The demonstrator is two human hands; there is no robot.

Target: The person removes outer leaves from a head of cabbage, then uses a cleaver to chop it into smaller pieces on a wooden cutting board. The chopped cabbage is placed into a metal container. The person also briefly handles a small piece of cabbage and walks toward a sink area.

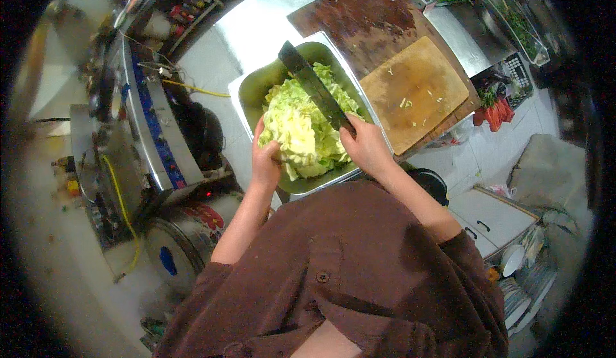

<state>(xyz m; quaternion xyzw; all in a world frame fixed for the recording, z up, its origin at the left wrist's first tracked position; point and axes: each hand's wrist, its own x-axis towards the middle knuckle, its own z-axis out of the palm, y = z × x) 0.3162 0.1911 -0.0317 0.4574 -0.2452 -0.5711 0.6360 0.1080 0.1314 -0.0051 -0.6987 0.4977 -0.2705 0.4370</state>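
A deep rectangular stainless-steel pan (262,81) is before me, filled with pale green leaves (293,117) that look like lettuce or cabbage. My left hand (267,158) grips the leaves at the pan's left side. Its thumb lies on top and its other fingers are mostly hidden. In my right hand (366,147), at the pan's right rim, is the handle of a kitchen knife. The long dark knife blade (313,83) slants up and left over the leaves, its tip near the pan's far side.
Right of the pan, a worn cutting board (423,83) with vegetable scraps lies on a larger stained wooden board (356,16). Red peppers (495,115) hang at the counter's right end. A steel stove unit (159,117) and a gas cylinder (178,247) stand left. A white cabinet (491,218) is lower right.
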